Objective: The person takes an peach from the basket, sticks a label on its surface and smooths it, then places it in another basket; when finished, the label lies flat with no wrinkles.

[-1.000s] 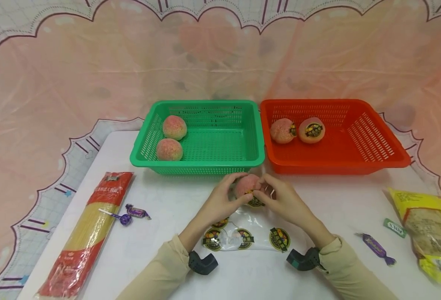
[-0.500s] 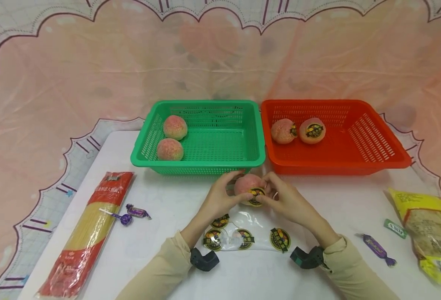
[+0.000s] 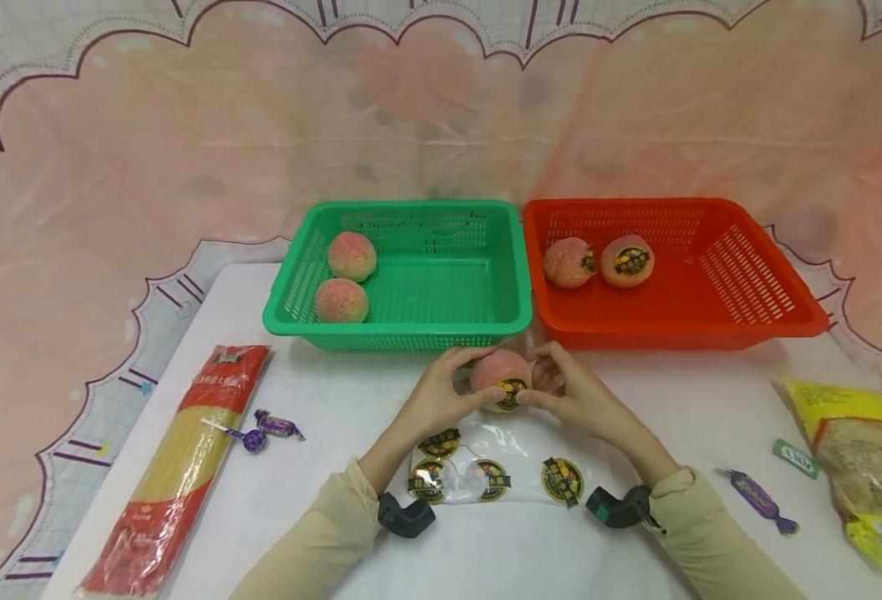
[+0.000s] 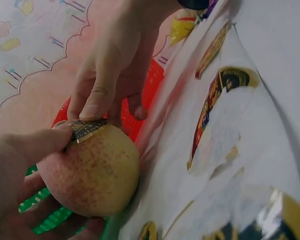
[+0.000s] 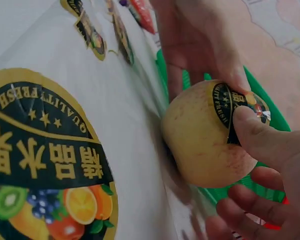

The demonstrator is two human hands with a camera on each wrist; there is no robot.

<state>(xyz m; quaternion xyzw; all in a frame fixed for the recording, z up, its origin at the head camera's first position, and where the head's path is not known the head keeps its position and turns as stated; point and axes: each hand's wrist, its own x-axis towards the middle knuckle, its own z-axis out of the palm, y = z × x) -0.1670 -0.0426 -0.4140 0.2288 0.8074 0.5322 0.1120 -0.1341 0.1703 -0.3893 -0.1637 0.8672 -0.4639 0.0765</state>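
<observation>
A pink and yellow peach (image 3: 499,371) is in my left hand (image 3: 441,398), whose thumb and fingers curl round it. On its near side lies a black and gold fruit sticker (image 5: 230,107), and the left thumb touches that label. My right hand (image 3: 579,392) presses the sticker with its thumb (image 5: 255,127). In the right wrist view its other fingers are bent loosely beside the fruit, apparently clear of it. A glossy sheet of stickers (image 3: 519,446) lies on the table just below both hands, with several round labels on it.
A green basket (image 3: 403,329) with two plain peaches and a red basket (image 3: 681,337) with two labelled peaches stand behind the hands. To the left are a spaghetti pack (image 3: 186,450), a lollipop (image 3: 253,440) and a candy (image 3: 279,425). A yellow bag (image 3: 861,467) and wrapped candy (image 3: 759,500) lie right.
The sticker now lies flatter on the peach. My right fingers have drawn off the fruit a little, with the thumb still on the label. My left hand keeps its grip.
</observation>
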